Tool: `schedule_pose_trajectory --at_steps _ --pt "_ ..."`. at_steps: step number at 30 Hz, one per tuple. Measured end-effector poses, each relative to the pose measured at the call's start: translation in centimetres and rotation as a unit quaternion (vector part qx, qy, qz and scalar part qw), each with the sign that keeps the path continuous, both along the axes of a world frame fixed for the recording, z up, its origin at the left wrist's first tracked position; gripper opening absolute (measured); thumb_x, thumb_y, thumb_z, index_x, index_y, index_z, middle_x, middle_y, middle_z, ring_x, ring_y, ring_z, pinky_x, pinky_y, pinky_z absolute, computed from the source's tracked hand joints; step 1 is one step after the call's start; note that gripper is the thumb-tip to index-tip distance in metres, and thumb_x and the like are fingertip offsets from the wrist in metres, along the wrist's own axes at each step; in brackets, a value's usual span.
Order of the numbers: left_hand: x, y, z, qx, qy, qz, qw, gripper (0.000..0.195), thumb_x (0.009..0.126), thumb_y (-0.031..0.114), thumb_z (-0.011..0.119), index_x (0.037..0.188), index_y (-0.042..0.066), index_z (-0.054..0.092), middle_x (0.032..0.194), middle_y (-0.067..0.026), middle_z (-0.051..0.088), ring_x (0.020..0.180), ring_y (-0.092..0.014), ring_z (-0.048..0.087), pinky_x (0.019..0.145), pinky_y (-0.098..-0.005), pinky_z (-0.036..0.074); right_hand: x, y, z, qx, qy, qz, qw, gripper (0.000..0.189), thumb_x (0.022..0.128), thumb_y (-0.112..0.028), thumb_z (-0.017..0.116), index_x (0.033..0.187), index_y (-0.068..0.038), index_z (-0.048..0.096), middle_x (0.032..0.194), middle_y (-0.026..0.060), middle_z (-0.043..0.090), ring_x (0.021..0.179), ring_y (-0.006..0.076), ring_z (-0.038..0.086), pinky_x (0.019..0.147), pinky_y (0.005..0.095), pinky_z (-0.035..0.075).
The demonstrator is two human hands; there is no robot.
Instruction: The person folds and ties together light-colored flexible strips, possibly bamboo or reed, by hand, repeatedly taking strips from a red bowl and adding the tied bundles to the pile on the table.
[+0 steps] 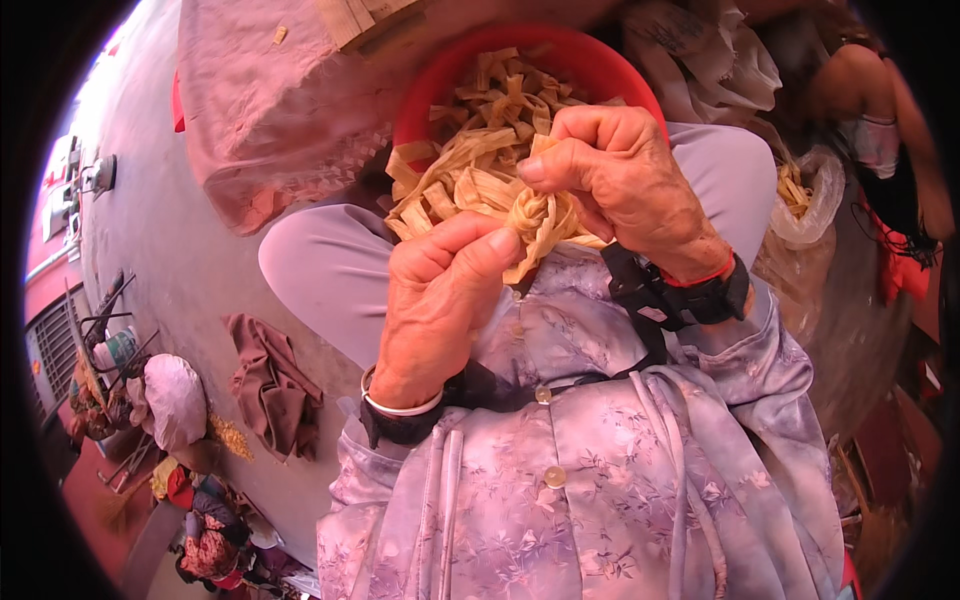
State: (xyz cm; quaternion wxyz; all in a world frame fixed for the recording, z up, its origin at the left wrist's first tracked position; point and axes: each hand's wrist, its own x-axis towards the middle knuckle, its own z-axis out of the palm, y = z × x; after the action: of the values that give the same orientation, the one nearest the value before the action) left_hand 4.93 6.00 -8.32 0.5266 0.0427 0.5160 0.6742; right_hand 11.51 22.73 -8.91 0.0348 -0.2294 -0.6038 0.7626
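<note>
Between both hands is a knotted bundle of pale yellow, flat plant-fibre strips (534, 214). My left hand (442, 292) pinches the left side of the knot between thumb and forefinger. A folded strip end (543, 144) stands up from the grip of my right hand (626, 176), whose thumb and fingers close on it above the knot. Loose strips hang below and beside the knot. Just beyond, a red plastic basin (442, 71) holds a heap of similar strips (510, 97), some draped over its near rim. The fingertips hide part of the knot.
A reddish cloth cover (262, 112) drapes at upper left, beside a wooden board (360, 19). Brown cloth (274, 382) lies on the floor at left. Clear plastic bags (806, 202) with more strips stand at right, near another person's bent leg (859, 90). A white woven sack (705, 60) lies behind.
</note>
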Motion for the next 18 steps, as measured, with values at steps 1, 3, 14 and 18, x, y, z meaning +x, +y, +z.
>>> schedule_pose_trajectory --at_steps 1,3,14,18 --pt "-0.1 0.0 -0.1 0.003 -0.01 -0.001 1.0 0.017 0.088 0.018 0.056 0.088 0.001 0.06 0.056 0.0085 0.041 0.044 0.001 0.028 0.04 -0.0171 0.018 -0.2 0.1 -0.2 -0.02 0.003 -0.009 1.0 0.017 0.081 -0.011 0.06 0.066 -0.004 0.054 0.051 -0.0023 0.049 0.034 0.0022 0.035 0.032 0.019 0.023" --pt "-0.3 -0.2 -0.3 0.012 -0.034 0.003 0.999 0.018 0.089 0.017 0.054 0.091 0.0 0.058 0.056 0.0057 0.041 0.042 -0.001 0.027 0.039 -0.0181 0.02 -0.1 0.1 0.1 -0.024 -0.015 0.0 1.0 0.016 0.08 -0.011 0.061 0.068 -0.004 0.054 0.053 -0.0012 0.05 0.036 0.0031 0.04 0.034 0.0177 0.029" --pt "-0.4 0.0 0.1 0.006 -0.052 -0.048 0.997 0.018 0.091 0.017 0.05 0.08 0.002 0.052 0.055 0.0018 0.041 0.041 -0.003 0.028 0.037 -0.0182 0.022 1.1 -1.7 0.6 -0.167 -0.039 0.056 0.984 0.023 0.061 -0.001 0.071 0.078 -0.004 0.056 0.057 0.0009 0.053 0.038 0.0058 0.043 0.033 0.0187 0.03" --pt "-0.3 -0.8 0.7 0.009 -0.057 -0.063 0.996 0.017 0.088 0.016 0.054 0.081 0.002 0.058 0.057 0.0073 0.042 0.045 0.0 0.029 0.041 -0.0183 0.018 1.8 -1.9 0.4 -0.217 -0.04 0.047 0.974 0.018 0.064 0.0 0.069 0.077 -0.004 0.057 0.054 0.001 0.052 0.035 0.006 0.041 0.031 0.0196 0.029"
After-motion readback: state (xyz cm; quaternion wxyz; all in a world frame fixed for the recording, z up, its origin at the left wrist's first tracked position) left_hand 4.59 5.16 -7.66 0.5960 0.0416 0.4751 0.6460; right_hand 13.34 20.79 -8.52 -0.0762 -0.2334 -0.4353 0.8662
